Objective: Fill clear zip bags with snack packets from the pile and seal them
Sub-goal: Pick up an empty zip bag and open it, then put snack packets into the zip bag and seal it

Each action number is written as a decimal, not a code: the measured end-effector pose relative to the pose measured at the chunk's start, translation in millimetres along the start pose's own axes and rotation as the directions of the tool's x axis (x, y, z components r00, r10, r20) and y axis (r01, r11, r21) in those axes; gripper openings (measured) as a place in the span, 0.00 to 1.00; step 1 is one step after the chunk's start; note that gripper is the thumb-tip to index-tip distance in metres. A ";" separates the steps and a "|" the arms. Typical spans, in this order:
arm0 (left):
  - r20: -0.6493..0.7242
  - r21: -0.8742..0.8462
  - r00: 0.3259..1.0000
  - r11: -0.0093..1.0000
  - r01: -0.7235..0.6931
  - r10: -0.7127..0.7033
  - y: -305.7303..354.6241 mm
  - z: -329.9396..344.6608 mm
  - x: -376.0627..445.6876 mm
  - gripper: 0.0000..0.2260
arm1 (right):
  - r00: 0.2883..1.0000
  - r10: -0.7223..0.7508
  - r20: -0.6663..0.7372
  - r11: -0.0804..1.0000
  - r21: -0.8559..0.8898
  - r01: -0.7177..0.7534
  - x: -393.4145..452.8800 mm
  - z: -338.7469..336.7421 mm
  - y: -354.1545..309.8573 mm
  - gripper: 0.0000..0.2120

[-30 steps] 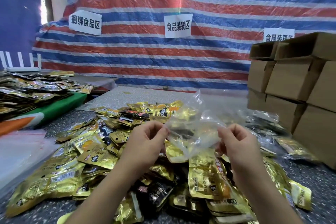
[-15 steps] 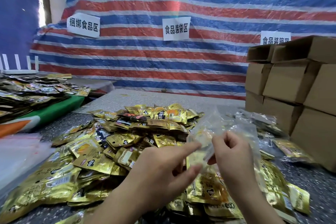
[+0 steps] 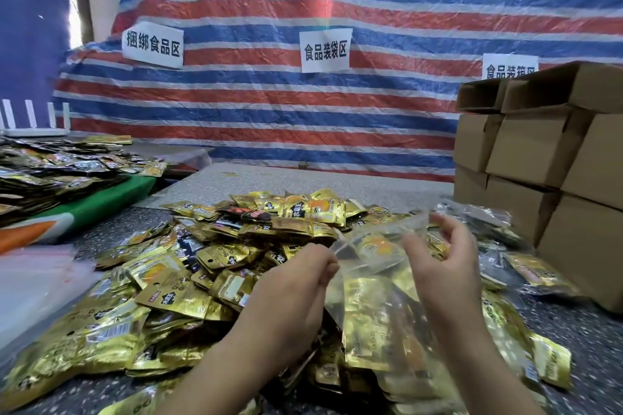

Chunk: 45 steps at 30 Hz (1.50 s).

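A clear zip bag is stretched between my hands above the pile of gold snack packets. My left hand pinches the bag's left top corner between curled fingers. My right hand holds the bag's right top edge, thumb and fingers curled around the plastic. Gold packets show through the bag; whether any are inside it I cannot tell. The bag's mouth looks blurred, so open or sealed is unclear.
Stacked cardboard boxes stand at the right. Filled clear bags lie in front of them. A stack of empty clear bags sits at the left. A second packet heap lies on a green surface far left. A striped tarp hangs behind.
The bag has come lower and flatter over the pile. My left hand went from flat against the bag to pinching its left corner. My right hand shifted to the right top edge.
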<state>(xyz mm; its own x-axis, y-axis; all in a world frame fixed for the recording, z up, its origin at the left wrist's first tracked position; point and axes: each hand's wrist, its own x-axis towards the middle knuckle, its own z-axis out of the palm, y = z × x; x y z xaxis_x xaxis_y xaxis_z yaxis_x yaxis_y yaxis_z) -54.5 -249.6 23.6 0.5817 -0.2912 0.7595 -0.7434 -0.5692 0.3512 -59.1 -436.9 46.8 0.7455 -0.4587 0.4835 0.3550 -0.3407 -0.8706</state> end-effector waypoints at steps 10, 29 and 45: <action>-0.113 -0.299 0.979 0.945 0.129 -0.169 -17.1 -12.1 11.1 0.24 | 0.942 0.045 0.334 0.998 0.027 -0.057 -1.9 1.1 0.4 0.11; 0.085 -0.022 0.991 0.994 0.104 -0.101 -29.5 -10.9 7.7 0.21 | 0.891 0.102 0.443 0.994 -0.006 -0.111 2.0 -10.9 -5.4 0.12; -0.065 -0.080 0.990 0.990 0.118 -0.123 -45.2 -11.4 7.5 0.16 | 0.537 0.197 0.821 0.512 -0.553 0.657 84.6 113.1 -31.8 0.32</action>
<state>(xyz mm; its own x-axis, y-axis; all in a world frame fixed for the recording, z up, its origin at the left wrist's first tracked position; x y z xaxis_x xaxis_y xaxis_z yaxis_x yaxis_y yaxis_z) -20.2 -217.3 19.7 0.6461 -0.1684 0.7445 -0.6939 -0.5358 0.4810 56.5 -372.1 105.1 0.9327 0.3604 0.0134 0.3603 -0.9296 -0.0779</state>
